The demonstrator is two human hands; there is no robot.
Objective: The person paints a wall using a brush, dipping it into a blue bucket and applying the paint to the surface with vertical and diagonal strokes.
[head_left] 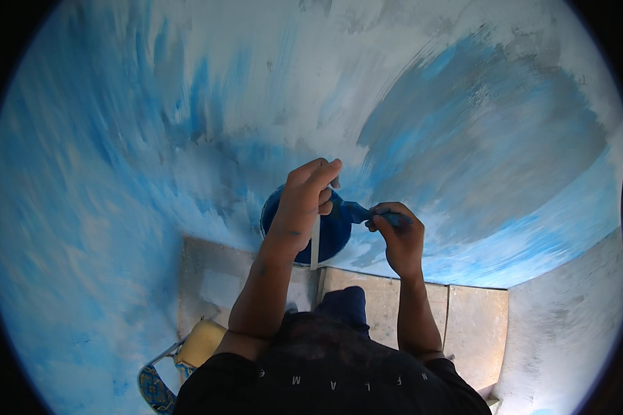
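Observation:
My left hand is closed around the pale handle of a round bucket. The bucket hangs in front of the wall, its inside dark blue with paint. Part of its left side is covered by my forearm. In my right hand is a paintbrush, pinched near its paint-stained handle. The brush's head lies over the bucket's right rim, pointing left; whether its tip touches the paint is hidden. Blue smears mark my left wrist.
A wall streaked in blue, grey and white rises ahead and curves round the left. Below are large beige floor tiles. At lower left stands a chair with yellow and blue patterned parts. A whitish side wall is at right.

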